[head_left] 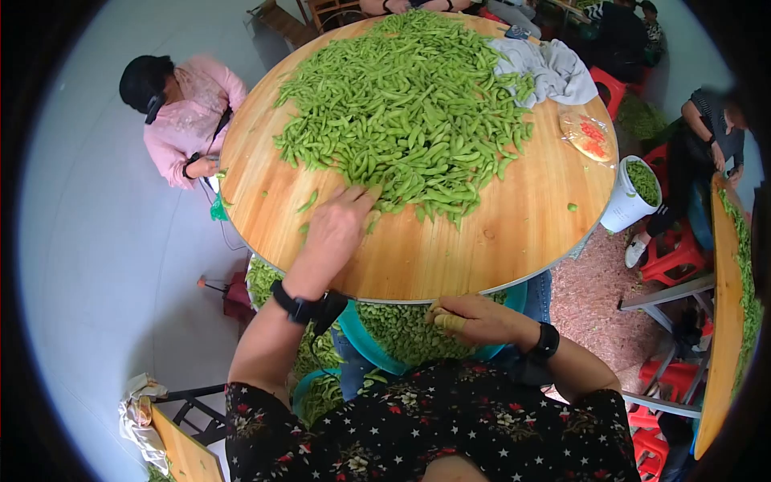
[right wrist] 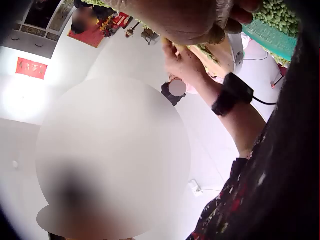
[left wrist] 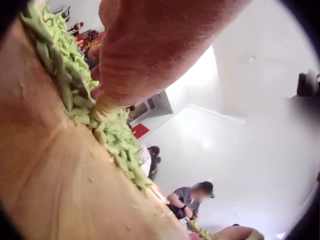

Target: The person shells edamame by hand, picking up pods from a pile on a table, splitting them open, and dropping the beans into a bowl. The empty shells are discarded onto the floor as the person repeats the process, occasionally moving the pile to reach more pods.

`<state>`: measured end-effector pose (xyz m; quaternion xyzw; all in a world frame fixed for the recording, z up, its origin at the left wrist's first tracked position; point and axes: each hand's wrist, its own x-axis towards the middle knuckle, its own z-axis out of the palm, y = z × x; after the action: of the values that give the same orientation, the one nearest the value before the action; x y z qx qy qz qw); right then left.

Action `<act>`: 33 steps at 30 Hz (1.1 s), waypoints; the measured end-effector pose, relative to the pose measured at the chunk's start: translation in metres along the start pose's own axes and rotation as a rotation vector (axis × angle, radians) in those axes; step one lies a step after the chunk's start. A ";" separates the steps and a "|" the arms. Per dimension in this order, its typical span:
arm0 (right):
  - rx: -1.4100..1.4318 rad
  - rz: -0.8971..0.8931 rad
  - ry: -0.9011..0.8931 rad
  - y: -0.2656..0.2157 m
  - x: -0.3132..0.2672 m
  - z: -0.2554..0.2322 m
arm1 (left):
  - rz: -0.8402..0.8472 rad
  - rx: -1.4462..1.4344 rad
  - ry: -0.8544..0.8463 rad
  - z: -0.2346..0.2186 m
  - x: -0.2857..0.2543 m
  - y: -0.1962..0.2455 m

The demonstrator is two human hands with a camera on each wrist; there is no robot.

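Observation:
A large heap of green pods covers the middle and far part of the round wooden table. The left hand reaches to the heap's near edge, its fingertips touching pods; whether it pinches one cannot be told. In the left wrist view the left hand is over the pods, a pale covering on its thumb. The right hand is at the near table edge, above a teal basin of shelled beans, fingers curled. In the right wrist view the right hand shows nothing clearly held.
A grey cloth and a bagged round item lie at the table's right. Beside it stands a white bucket of pods. A person in pink sits at the left; others sit at the right and far side. Red stools stand at right.

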<state>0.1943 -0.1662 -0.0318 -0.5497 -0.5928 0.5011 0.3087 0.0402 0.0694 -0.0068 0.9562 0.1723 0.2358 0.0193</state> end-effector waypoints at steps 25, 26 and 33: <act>0.648 -0.130 0.327 -0.024 0.002 -0.001 | -0.262 -0.857 0.047 -0.004 -0.041 0.113; 0.648 -0.128 0.326 -0.025 0.002 -0.001 | -0.263 -0.858 0.047 -0.003 -0.040 0.114; 0.700 -0.149 0.332 -0.025 0.002 -0.003 | -0.328 -1.033 -0.018 -0.003 -0.039 0.116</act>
<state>0.1876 -0.1605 -0.0078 -0.4405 -0.3664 0.5534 0.6045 0.0438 -0.0531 -0.0072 0.7846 0.1808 0.2757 0.5251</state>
